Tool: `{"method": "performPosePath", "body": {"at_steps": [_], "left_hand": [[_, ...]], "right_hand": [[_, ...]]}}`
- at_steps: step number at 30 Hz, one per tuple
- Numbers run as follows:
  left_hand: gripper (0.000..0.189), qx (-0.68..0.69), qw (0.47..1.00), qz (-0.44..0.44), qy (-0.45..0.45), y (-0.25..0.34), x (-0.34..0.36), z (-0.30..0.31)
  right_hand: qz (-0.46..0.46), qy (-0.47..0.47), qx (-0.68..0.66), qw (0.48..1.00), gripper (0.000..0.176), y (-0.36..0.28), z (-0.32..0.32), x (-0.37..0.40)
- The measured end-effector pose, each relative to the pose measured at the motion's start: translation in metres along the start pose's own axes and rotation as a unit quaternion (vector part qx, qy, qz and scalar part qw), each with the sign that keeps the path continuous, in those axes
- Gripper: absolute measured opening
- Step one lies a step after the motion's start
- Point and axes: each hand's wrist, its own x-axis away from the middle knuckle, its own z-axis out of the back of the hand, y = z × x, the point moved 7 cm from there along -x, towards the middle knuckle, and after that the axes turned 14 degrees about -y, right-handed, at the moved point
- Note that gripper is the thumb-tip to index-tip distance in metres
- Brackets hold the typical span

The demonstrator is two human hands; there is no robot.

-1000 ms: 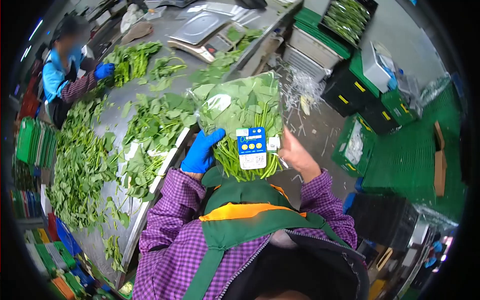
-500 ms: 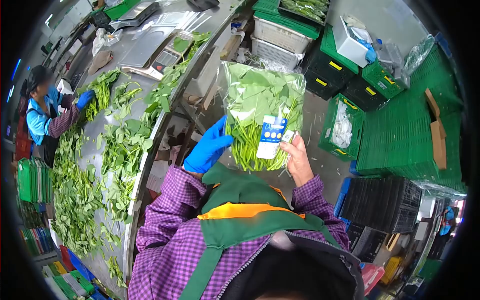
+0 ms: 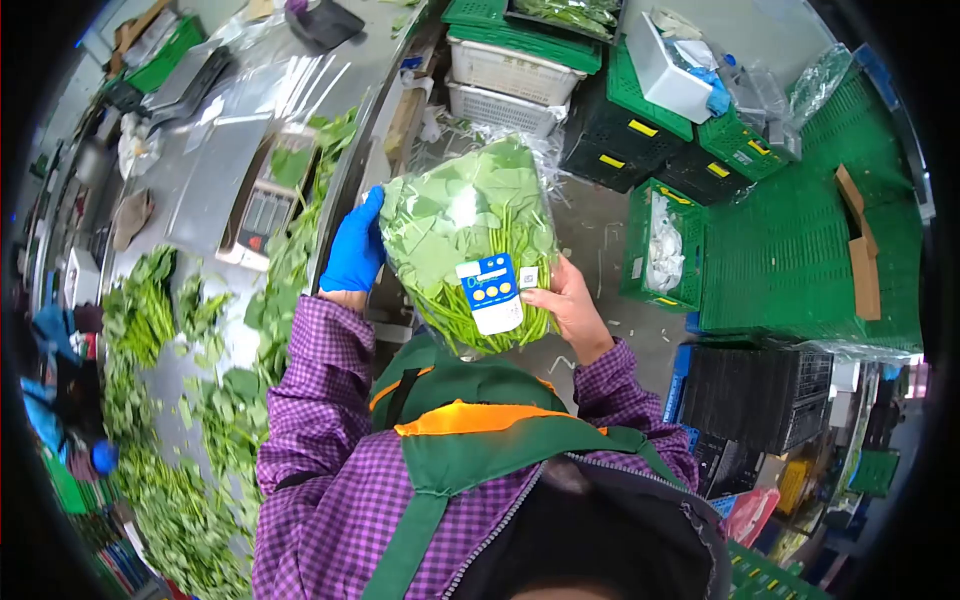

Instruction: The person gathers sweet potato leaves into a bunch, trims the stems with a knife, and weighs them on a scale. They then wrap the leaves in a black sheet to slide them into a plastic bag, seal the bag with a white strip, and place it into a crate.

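Observation:
A clear plastic bag of leafy greens point(image 3: 460, 225) is held up in front of my apron, leaves at the top and green stems at the bottom. My left hand point(image 3: 355, 247), in a blue glove, holds its left edge, with some fingers hidden behind it. My bare right hand point(image 3: 572, 308) grips the lower right side, thumb on the front. Beside that thumb, a blue and white label point(image 3: 491, 293) shows on the bag, with a small white square sticker point(image 3: 529, 277) at its right.
On my left, a metal table point(image 3: 180, 385) carries loose leafy greens point(image 3: 225, 420) and a weighing scale point(image 3: 262, 215). A co-worker's blue glove point(image 3: 104, 457) shows at the far left. Crates point(image 3: 515, 70) stand ahead; a green crate point(image 3: 640, 250) and black crates point(image 3: 750, 395) are at right.
The bag has shifted left and tilted, its label lower. My left hand has slid up along its edge, fingers now pointing upward. The view has turned, so the co-worker sits lower at the left.

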Motion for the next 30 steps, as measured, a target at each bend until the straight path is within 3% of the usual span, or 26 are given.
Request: {"method": "performPosePath", "body": {"at_steps": [5, 8, 10, 11, 13, 16, 18, 20, 22, 25, 28, 29, 30], "left_hand": [[0.042, 0.029, 0.999, 0.008, -0.015, 0.049, -0.074, 0.019], [0.05, 0.16, 0.985, -0.026, -0.063, 0.058, -0.107, 0.051], [0.06, 0.15, 0.962, 0.012, -0.228, 0.056, -0.111, 0.015], [0.06, 0.15, 0.961, 0.015, -0.232, 0.048, -0.113, 0.018], [0.059, 0.065, 0.98, 0.091, -0.166, 0.019, -0.125, 0.04], [0.055, 0.069, 0.982, 0.101, -0.142, 0.028, -0.161, 0.028], [0.053, 0.108, 0.98, 0.097, -0.134, 0.037, -0.185, 0.023], [0.051, 0.165, 0.98, 0.099, -0.051, 0.043, -0.205, 0.035], [0.051, 0.191, 0.976, 0.096, -0.047, 0.04, -0.234, 0.053], [0.052, 0.252, 0.961, 0.084, -0.077, 0.05, -0.272, 0.046], [0.05, 0.197, 0.979, 0.036, -0.036, 0.058, -0.33, 0.059], [0.05, 0.191, 0.98, 0.032, -0.04, 0.061, -0.358, 0.054], [0.049, 0.188, 0.982, 0.01, -0.021, 0.064, -0.381, 0.05]], "right_hand": [[0.011, 0.033, 0.02, 0.999, 0.06, -0.021, 0.022, -0.081], [0.014, 0.079, -0.028, 0.996, 0.058, -0.02, 0.039, -0.113], [0.026, 0.091, -0.035, 0.995, 0.056, -0.024, 0.047, -0.136], [0.026, 0.095, -0.043, 0.994, 0.055, -0.026, 0.051, -0.147], [0.032, 0.101, -0.047, 0.993, 0.055, -0.032, 0.058, -0.17], [0.008, 0.111, 0.01, 0.994, 0.058, -0.044, 0.072, -0.205], [-0.004, 0.164, -0.049, 0.985, 0.064, -0.043, 0.09, -0.22], [-0.024, 0.089, -0.006, 0.996, 0.07, -0.037, 0.105, -0.239], [-0.069, 0.06, -0.074, 0.993, 0.072, -0.032, 0.11, -0.263], [-0.029, 0.029, -0.175, 0.984, 0.075, -0.034, 0.137, -0.308], [-0.025, 0.007, -0.197, 0.98, 0.074, -0.054, 0.171, -0.36], [-0.059, 0.019, -0.118, 0.991, 0.071, -0.057, 0.201, -0.381], [-0.057, 0.016, -0.121, 0.991, 0.071, -0.062, 0.224, -0.396]]}}
